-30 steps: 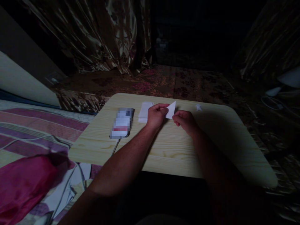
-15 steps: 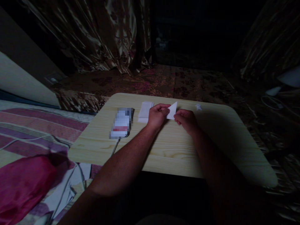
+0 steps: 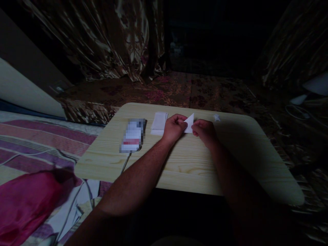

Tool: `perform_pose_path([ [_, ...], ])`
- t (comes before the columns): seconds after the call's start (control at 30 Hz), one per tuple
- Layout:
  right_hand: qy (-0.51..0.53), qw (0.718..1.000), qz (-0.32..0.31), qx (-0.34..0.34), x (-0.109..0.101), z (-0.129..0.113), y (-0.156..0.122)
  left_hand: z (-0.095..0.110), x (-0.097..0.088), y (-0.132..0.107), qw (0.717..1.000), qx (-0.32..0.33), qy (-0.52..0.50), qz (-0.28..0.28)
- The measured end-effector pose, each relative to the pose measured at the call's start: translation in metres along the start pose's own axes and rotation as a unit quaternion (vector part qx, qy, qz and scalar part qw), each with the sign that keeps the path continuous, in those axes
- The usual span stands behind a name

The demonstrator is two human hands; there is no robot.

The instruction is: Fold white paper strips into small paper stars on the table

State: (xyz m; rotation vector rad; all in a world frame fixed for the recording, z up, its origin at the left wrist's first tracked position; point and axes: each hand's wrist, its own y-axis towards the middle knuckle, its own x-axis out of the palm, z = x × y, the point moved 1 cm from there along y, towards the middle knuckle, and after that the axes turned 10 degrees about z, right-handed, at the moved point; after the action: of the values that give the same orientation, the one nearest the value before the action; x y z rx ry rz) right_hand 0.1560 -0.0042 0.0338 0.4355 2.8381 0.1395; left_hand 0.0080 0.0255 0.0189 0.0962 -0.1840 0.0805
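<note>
Between my two hands is a white folded paper (image 3: pixel 190 123) with a pointed top corner, held just above the table. My left hand (image 3: pixel 175 128) pinches its left side, the thumb lying across the front. The fingertips of my right hand (image 3: pixel 204 130) close on its right edge, near the lower part. Just left of my left hand lies a stack of white paper (image 3: pixel 158 123). A small folded white paper piece (image 3: pixel 216 118) rests beyond my right hand, near the table's far edge.
The light wooden table (image 3: pixel 102 160) has rounded corners. On its left lies a blurred-out phone (image 3: pixel 132 135) with a cable. A striped bed (image 3: pixel 77 133) with a pink cloth (image 3: pixel 28 201) and loose papers (image 3: pixel 68 217) is at the left. Patterned curtains (image 3: pixel 138 37) hang behind.
Both hands have shifted very slightly to the right with the folded paper. My left thumb covers a different part of it, and less of its left side shows.
</note>
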Motion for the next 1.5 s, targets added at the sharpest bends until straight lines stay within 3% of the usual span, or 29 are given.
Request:
perform_pose_path([
  [0.3,0.016,0.999,0.034,-0.001,0.0008,0.0035,0.0017,-0.0016,0.0005,-0.002,0.999,0.037,0.006,-0.035],
  [1.0,0.05,0.992,0.116,0.014,0.0026,-0.0014,0.0015,-0.0009,0.0031,-0.0053,0.998,0.015,-0.003,-0.064],
  [1.5,0.051,0.992,0.115,-0.005,-0.0014,0.0026,0.0046,-0.0044,0.0027,-0.0051,0.996,0.008,0.002,-0.092],
])
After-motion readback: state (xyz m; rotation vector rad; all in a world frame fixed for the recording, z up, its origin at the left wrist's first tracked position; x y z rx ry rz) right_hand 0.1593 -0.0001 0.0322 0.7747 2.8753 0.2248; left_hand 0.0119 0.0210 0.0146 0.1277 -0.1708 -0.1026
